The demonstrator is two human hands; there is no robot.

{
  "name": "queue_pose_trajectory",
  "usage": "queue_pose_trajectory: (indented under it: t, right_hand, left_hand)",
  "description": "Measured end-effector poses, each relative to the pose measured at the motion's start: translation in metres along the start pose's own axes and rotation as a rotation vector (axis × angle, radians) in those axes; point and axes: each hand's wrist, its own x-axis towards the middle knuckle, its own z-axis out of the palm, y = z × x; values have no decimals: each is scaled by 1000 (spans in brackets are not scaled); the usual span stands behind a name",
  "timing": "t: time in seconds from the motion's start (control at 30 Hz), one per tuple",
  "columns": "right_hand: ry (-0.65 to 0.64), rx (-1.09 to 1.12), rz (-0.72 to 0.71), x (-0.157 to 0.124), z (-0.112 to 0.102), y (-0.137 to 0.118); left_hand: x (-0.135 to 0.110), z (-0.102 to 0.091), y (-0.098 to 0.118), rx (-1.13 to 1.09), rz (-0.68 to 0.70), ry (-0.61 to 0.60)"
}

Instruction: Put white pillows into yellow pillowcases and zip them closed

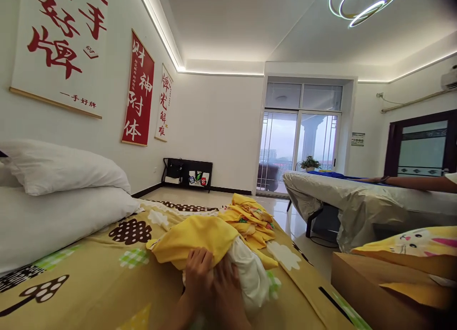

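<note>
A yellow pillowcase [198,235] lies bunched on the patterned bedspread [96,282], partly covering a soft white pillow [252,277]. My left hand [199,270] has its fingers curled over the near edge of the pillowcase. Close beside it, my right hand [227,285] grips the white pillow where it bulges out from under the yellow cloth. That hand is somewhat blurred, and its fingertips are partly in shadow. Just beyond the pillowcase is a crumpled heap of yellow printed cloth [252,218].
Two white pillows [67,168] are stacked at the left. On the right stands a cardboard box [385,292] with yellow rabbit-print cloth [417,242] on top. Behind it, another person's arm [417,182] rests over a plastic-covered table [342,189]. A low black rack [187,173] stands by the wall.
</note>
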Motion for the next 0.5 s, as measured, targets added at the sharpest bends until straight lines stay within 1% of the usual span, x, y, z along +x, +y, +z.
queue_pose_trajectory:
  t: [0.03, 0.1, 0.2, 0.27, 0.33, 0.4, 0.5]
  right_hand:
    - [-15, 20, -3, 7, 8, -4]
    - [-37, 74, -14, 23, 15, -11]
    - [-41, 149, -19, 51, 8, -19]
    - [-20, 184, -37, 69, 0, -24]
    - [25, 205, -70, 82, -2, -33]
    - [79, 212, -114, 88, 6, -44]
    - [92, 216, -245, 84, 32, -66]
  left_hand:
    - [-1, 0, -2, 14, 23, 1]
    - [0, -4, -10, 63, 74, -1]
    - [11, -16, -26, 166, 143, -17]
    - [19, -26, -36, 226, 145, -41]
    - [23, -32, -46, 263, 125, -76]
    - [24, -34, -57, 278, 99, -84]
    - [22, -32, -72, 313, 61, -76]
